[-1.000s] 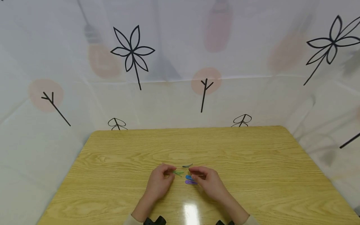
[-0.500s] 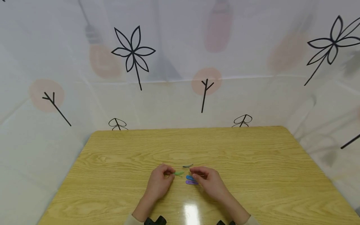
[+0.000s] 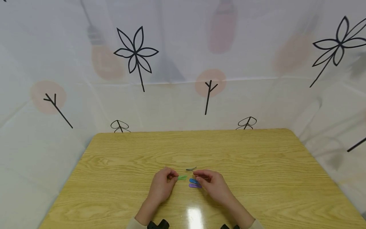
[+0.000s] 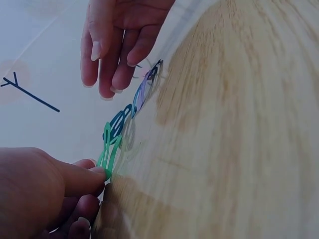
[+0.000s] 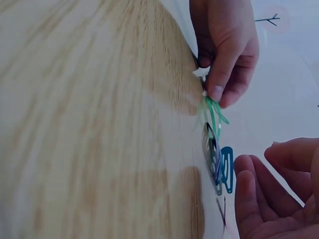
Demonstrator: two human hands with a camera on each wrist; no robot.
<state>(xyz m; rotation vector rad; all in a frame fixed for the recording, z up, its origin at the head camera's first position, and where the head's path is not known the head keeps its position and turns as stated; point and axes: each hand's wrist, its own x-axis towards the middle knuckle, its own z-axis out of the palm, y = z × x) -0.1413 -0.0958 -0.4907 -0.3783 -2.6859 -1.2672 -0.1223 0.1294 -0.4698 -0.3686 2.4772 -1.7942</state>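
Note:
My left hand point(image 3: 162, 185) pinches one end of a green snap hair clip point(image 3: 182, 177) between thumb and index finger. In the left wrist view that clip point(image 4: 107, 155) stands popped open, its parts spread apart. A blue hair clip point(image 3: 192, 180) and a purple hair clip point(image 3: 195, 185) lie side by side just right of it, the blue one partly behind my right fingertips. My right hand point(image 3: 215, 185) hovers beside them, thumb and fingers apart with nothing between, as the right wrist view shows. Farther back lies a dark hair clip point(image 3: 191, 169).
The wood-grain table point(image 3: 120, 152) extends around both hands. A white curtain point(image 3: 177, 105) with plant drawings hangs behind and along both sides. Black straps point(image 3: 158, 224) show at the wrists.
The green clip has turned a little in my left fingers and its free end sits slightly lower. My right hand has barely moved; the other clips stay put.

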